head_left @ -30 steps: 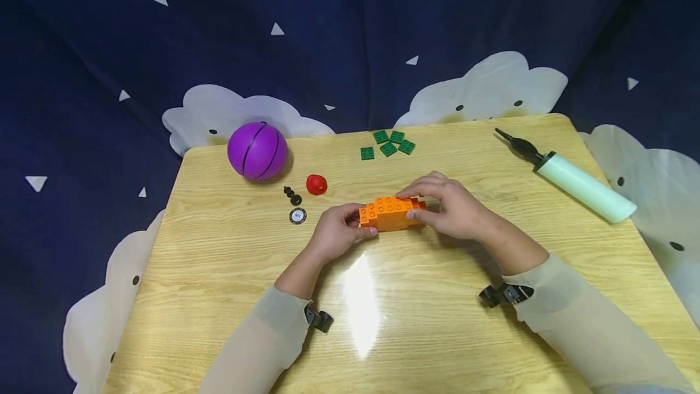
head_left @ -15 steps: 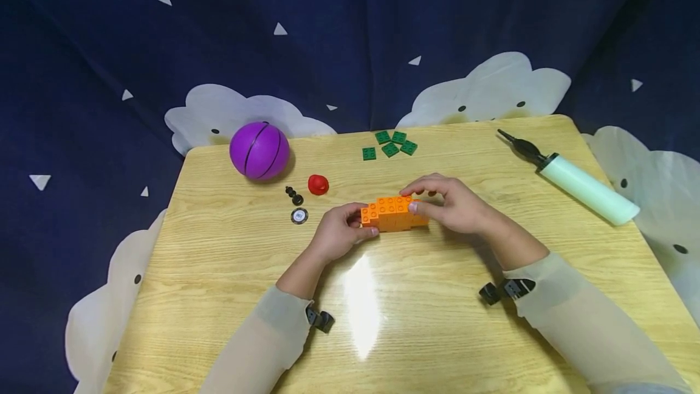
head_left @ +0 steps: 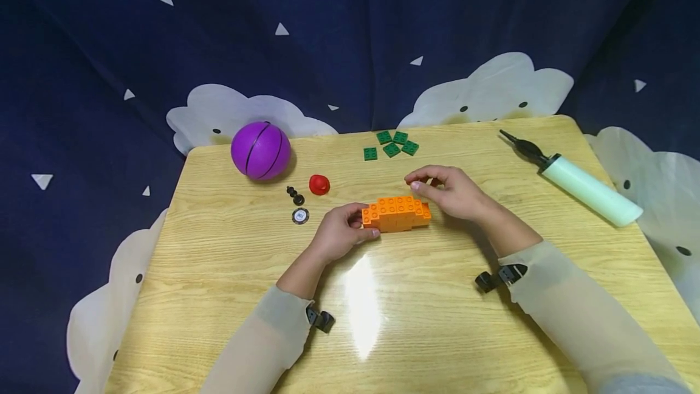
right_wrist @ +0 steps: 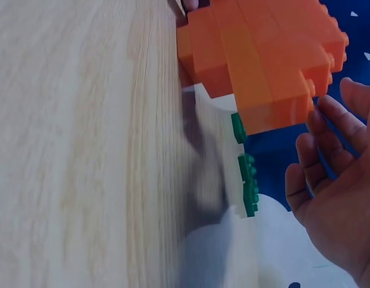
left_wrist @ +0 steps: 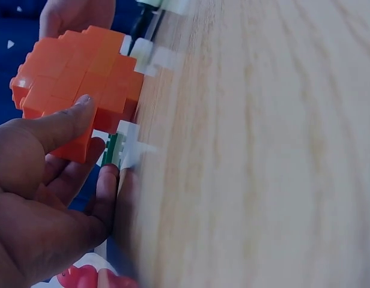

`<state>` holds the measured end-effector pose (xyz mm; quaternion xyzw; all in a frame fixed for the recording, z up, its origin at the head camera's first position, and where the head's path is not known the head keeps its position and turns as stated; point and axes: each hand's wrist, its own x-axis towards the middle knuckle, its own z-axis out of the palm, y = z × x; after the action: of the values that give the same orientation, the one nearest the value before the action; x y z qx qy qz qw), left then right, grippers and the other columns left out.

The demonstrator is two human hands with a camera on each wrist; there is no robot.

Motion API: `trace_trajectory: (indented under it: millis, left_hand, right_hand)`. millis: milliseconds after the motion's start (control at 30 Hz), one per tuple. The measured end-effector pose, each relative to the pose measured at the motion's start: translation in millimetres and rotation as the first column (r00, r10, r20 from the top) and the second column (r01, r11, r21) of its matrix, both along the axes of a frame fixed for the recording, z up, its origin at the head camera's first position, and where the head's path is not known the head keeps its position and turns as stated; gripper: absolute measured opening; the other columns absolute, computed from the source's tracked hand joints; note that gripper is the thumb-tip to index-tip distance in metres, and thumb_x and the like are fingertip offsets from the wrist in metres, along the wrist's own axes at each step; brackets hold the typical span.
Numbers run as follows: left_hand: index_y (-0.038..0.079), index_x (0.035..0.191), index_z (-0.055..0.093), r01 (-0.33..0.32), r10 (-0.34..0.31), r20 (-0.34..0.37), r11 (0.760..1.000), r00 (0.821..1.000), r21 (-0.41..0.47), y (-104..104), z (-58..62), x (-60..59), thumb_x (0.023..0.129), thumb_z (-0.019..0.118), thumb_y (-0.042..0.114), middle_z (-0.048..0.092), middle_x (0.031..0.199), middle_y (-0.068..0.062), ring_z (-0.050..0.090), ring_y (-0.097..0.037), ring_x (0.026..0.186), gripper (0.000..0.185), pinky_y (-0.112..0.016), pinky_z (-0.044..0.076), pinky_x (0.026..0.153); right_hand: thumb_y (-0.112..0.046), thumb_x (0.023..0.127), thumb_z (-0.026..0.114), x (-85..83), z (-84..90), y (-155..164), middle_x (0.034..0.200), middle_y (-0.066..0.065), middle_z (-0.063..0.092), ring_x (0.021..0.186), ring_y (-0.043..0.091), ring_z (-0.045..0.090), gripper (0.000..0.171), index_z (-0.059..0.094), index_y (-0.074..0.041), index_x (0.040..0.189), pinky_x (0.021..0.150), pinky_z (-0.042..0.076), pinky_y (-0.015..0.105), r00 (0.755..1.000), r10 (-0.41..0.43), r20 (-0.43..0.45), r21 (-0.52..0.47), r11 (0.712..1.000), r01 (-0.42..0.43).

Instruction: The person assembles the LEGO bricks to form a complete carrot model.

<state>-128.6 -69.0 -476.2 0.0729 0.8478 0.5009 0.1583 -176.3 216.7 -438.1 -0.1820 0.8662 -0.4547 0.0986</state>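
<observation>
Pinching the left end of the stepped orange toy-brick structure (head_left: 396,216) between thumb and fingers, your left hand (head_left: 340,234) holds it around the middle of the wooden table (head_left: 437,303); whether it rests there is unclear. Your right hand (head_left: 452,193) is just beside its right end, fingers loosely bent. Five green toy bricks (head_left: 391,149) lie beyond, near the far edge.

- Left forearm (head_left: 298,275): reaches forward and inward; sleeve (head_left: 259,342) ends short of the wrist.
- Left hand (head_left: 339,233): gripping; thumb (left_wrist: 65,123) on the near side, opposite the fingers (left_wrist: 77,174).
- Right forearm (head_left: 511,230): angled forward and inward; sleeve also short of the wrist.
- Right hand (head_left: 451,193): raised, fingers (right_wrist: 320,150) loosely bent; thumb near them.
- Hands: apart, right farther forward.
</observation>
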Motion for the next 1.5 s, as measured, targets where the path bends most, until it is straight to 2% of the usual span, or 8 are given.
trace_trajectory:
  millis: [200,533,800,1100,1500]
  left_hand:
    - [0.015,0.133,0.069,-0.003,0.004,0.015,1.000,1.000,-0.009,0,0.3,-0.1,0.083,0.090,0.027,0.068,0.106,0.001,0.059,-0.020,0.096,0.056,-0.036,0.050,0.086]
    - [0.014,0.135,0.068,-0.007,0.007,0.026,1.000,1.000,-0.005,-2,-0.1,1.1,0.083,0.090,0.023,0.071,0.119,0.000,0.063,-0.018,0.101,0.057,-0.037,0.052,0.092]
    - [0.013,0.133,0.069,-0.002,0.002,0.010,1.000,1.000,-0.007,-1,-4.2,1.7,0.084,0.089,0.023,0.072,0.117,0.000,0.065,-0.016,0.101,0.054,-0.035,0.054,0.091]
    - [0.013,0.131,0.070,0.003,-0.003,-0.009,1.000,1.000,-0.004,-1,-5.9,1.7,0.085,0.088,0.024,0.073,0.116,0.000,0.065,-0.015,0.099,0.051,-0.035,0.054,0.090]
    - [0.014,0.131,0.070,0.001,-0.001,-0.006,1.000,1.000,-0.001,0,-3.5,2.3,0.085,0.088,0.021,0.072,0.118,0.000,0.065,-0.015,0.103,0.049,-0.037,0.054,0.094]
  right_hand:
    - [-0.039,0.105,0.062,-11.3,-5.0,-1,0.122,0.001,0.072,0.094,0.024,0.060,0.036,0.072,-0.014,0.128,0.083,0.048,0.039,0.999,-0.049,0.012,0.032,0.998,0.049]
    - [-0.035,0.104,0.064,-30.1,-16.1,-4,0.125,0.007,0.070,0.106,0.027,0.063,0.033,0.072,-0.012,0.127,0.094,0.049,0.045,0.997,-0.074,0.006,0.077,0.994,0.073]
    - [-0.029,0.103,0.066,-42.5,-24.4,-8,0.119,0.007,0.072,0.103,0.027,0.063,0.031,0.071,-0.010,0.127,0.091,0.049,0.045,0.993,-0.121,-0.005,0.086,0.989,0.121]
    - [-0.027,0.101,0.069,-61.6,-33.6,-11,0.108,0.009,0.069,0.094,0.025,0.059,0.035,0.068,-0.008,0.130,0.080,0.047,0.039,0.986,-0.165,-0.038,0.114,0.979,0.168]
    - [-0.020,0.097,0.073,-81.4,-39.6,-18,0.123,0.015,0.063,0.096,0.029,0.058,0.041,0.063,-0.003,0.133,0.086,0.048,0.042,0.975,-0.200,-0.100,0.144,0.966,0.213]
